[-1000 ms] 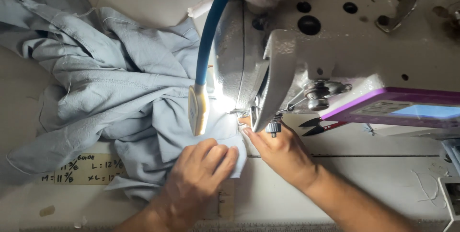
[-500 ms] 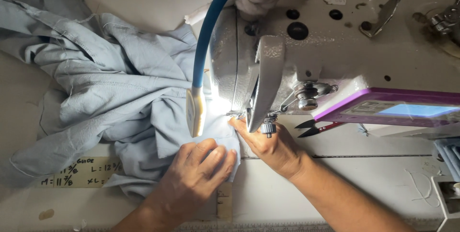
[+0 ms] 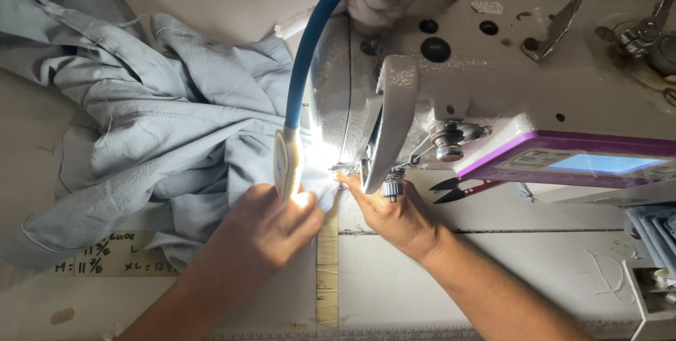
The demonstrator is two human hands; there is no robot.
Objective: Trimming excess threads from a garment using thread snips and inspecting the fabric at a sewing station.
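Left hand (image 3: 271, 232) slid nearer the needle, flat on blue garment (image 3: 162, 122) trailing left, right hand (image 3: 394, 214) pinching its edge.

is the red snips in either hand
No, the snips lie on the table under the machine, apart from the right hand.

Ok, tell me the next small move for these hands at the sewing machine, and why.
Probably ease the light blue fabric a touch further under the needle: the left hand presses it flat, while the right hand pinches its edge at the foot.
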